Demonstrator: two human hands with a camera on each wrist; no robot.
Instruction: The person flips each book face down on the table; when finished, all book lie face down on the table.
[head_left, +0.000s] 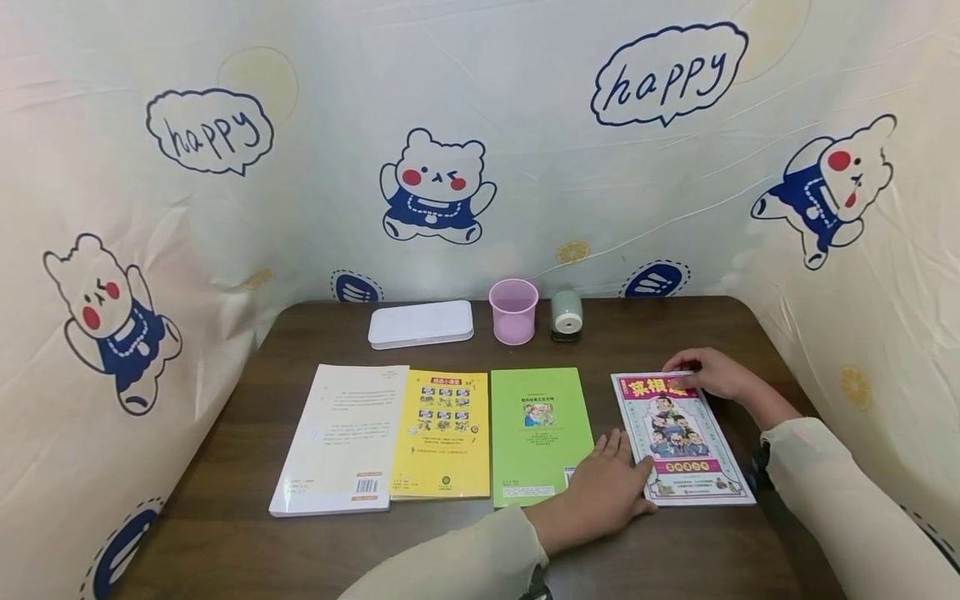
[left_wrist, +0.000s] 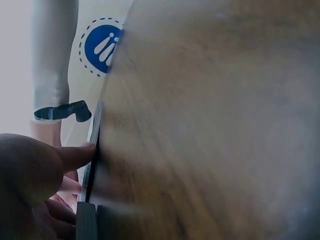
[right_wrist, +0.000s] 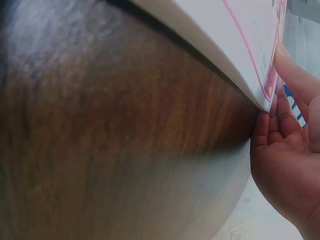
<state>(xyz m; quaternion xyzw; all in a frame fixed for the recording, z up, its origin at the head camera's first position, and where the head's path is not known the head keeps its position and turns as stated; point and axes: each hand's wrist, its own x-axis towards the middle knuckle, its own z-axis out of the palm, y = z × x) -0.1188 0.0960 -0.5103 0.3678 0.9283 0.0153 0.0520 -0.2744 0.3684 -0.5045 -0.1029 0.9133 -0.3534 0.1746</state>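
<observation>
While your left hand (head_left: 603,492) lies flat with fingers released against the pink book's (head_left: 681,437) near-left edge, your right hand (head_left: 708,372) fingers pinch its far corner; the book rests on the bench (head_left: 247,400).

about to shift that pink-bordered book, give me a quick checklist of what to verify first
1. Left hand on the pink-bordered illustrated book, at its lower left edge: ok.
2. Right hand at the top right corner, fingers at its edge: ok.
3. Book flat on the dark wooden table: cannot tell; the right wrist view suggests a lifted corner.
4. Apart from the green book: ok.
5. Pink plastic cup well behind: ok.
</observation>
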